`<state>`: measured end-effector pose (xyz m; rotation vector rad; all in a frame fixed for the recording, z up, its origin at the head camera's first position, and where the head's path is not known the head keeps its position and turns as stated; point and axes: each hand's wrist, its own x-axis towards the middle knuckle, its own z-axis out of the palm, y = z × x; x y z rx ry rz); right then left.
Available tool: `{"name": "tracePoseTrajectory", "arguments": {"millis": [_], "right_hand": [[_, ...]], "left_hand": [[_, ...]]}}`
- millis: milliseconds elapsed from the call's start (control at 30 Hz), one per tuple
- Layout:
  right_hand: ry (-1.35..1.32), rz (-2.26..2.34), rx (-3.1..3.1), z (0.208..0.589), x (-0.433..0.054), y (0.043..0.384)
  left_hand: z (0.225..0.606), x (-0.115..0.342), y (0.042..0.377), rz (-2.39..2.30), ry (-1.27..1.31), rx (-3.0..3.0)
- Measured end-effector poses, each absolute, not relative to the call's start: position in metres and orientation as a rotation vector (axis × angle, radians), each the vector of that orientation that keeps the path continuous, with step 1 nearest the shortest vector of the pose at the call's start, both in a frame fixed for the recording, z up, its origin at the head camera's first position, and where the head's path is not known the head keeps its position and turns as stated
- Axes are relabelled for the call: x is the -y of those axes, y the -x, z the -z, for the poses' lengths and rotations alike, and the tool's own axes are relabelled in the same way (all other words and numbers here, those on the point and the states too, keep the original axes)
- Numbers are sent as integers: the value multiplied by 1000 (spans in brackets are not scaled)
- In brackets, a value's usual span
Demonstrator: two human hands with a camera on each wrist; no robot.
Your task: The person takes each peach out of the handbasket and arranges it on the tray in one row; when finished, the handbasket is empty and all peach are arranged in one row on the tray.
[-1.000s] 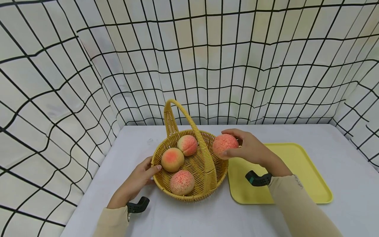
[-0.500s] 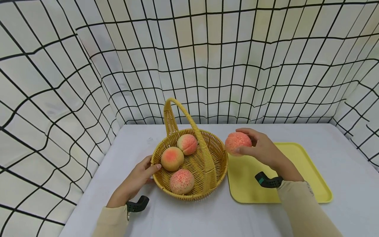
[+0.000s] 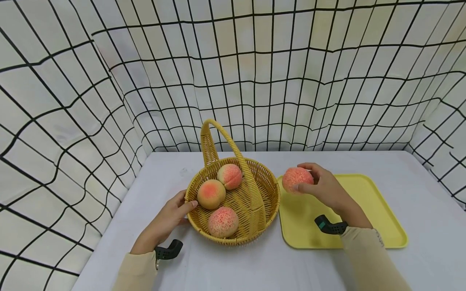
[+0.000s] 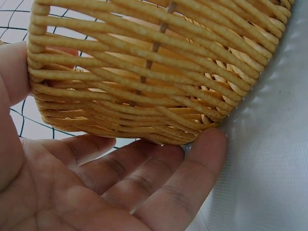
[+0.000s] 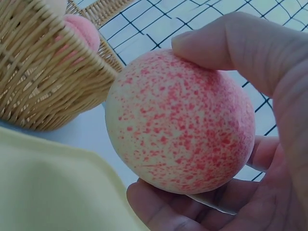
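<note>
My right hand (image 3: 329,192) holds a peach (image 3: 296,180) by its sides over the back left corner of the yellow tray (image 3: 306,236). The right wrist view shows this peach (image 5: 180,122) as pale with red speckles, thumb on top and fingers beneath. To the left stands a round wicker basket (image 3: 270,186) with a tall handle. My left hand (image 3: 164,222) grips its left side, thumb over the rim. From below, the left wrist view shows fingers (image 4: 168,192) against the basket's underside. Inside lie a speckled peach (image 3: 223,222), an orange-yellow peach (image 3: 211,194) and a pink-and-cream peach (image 3: 230,176).
A white cloth (image 3: 218,268) covers the table. Behind it and at both sides rise white walls with black netting (image 3: 276,97). The basket's arched handle (image 3: 236,151) stands high over the peaches, and its right rim comes close to the tray's left edge.
My right hand has carried the peach rightward from the basket's right rim to over the tray, then slightly lower. My left hand stays on the basket, which keeps its place.
</note>
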<state>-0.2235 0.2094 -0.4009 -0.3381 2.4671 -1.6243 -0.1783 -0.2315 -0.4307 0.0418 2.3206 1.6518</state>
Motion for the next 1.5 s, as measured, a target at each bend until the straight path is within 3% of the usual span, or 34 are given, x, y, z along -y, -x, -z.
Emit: {"name": "tracePoseTrajectory", "arguments": {"millis": [467,1500], "right_hand": [[275,1613,-2422,426,-209,224],[275,1526,-2414,439,-203,223]], "left_hand": [[428,229,178,-1661,-60,-2308],[428,231,176,-1633,-70,-2329]]}}
